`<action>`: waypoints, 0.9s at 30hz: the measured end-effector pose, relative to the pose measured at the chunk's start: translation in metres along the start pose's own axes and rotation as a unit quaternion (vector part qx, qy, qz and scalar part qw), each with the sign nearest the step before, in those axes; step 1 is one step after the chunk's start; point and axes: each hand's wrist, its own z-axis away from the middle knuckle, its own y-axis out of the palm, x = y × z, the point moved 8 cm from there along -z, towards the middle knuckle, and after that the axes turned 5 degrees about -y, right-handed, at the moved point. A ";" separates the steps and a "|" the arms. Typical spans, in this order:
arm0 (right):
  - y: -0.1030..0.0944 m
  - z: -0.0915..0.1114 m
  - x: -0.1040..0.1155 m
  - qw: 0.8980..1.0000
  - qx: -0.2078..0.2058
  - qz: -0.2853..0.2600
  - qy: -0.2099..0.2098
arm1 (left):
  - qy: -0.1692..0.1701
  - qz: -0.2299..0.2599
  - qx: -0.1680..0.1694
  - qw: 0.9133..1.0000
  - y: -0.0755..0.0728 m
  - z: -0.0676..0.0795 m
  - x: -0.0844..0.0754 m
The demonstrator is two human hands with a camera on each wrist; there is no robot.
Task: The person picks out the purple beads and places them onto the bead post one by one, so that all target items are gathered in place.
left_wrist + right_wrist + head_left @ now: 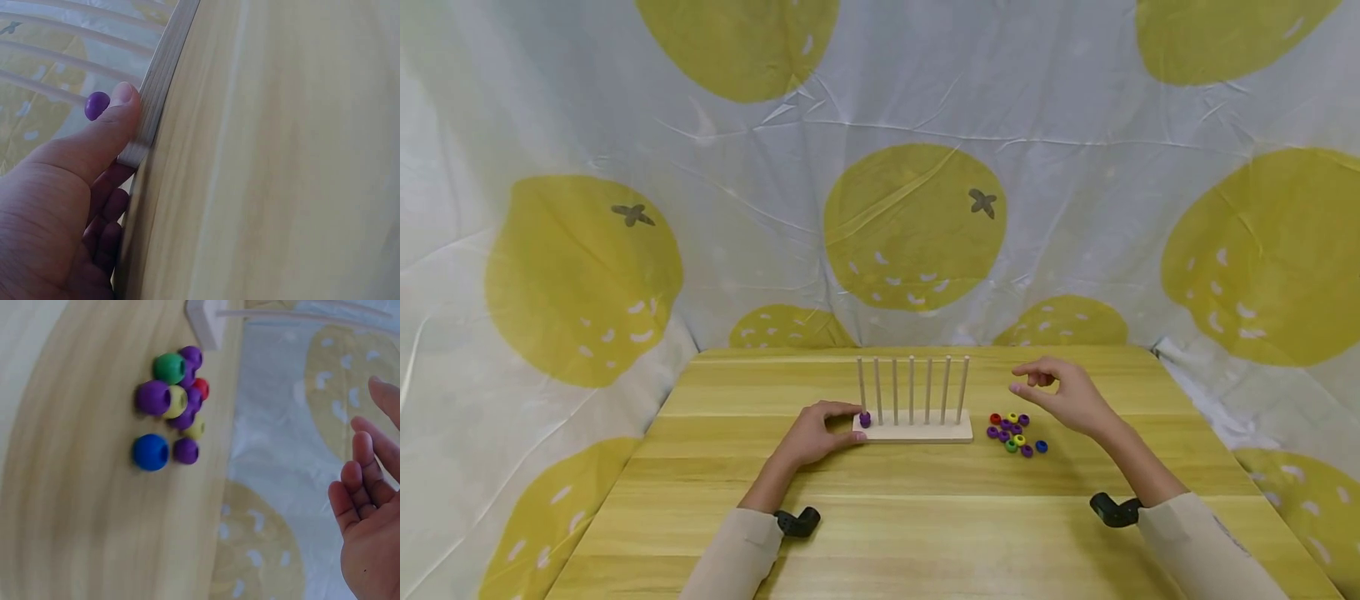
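A pale wooden peg board (917, 432) with a row of several upright pegs stands on the table. Its left end is held by my left hand (812, 433), the thumb (115, 122) on the front edge and the fingers reaching round the end and back. Purple shows at the foot of the leftmost peg, a bead (865, 420) threaded on it; the left wrist view shows this bead (97, 105) close by the thumb. My right hand (1063, 396) hovers above and behind a cluster of loose beads (1017, 430), fingers loosely bent, nothing between them.
Loose beads lie right of the board: several purple, a red one (995, 418), yellow ones (1012, 417), a green one (169, 368) and a blue one (150, 452) apart at the near right. Behind the wooden table (917, 542) hangs a lemon-print cloth (760, 225).
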 end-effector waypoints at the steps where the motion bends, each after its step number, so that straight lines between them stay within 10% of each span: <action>1: 0.000 0.003 -0.004 1.000 0.001 0.001 0.003 | -0.001 0.000 0.001 1.000 0.000 0.000 0.000; 27: 0.031 0.035 -0.074 0.997 0.035 -0.030 0.061 | 0.008 -0.001 -0.005 1.000 0.001 0.000 -0.001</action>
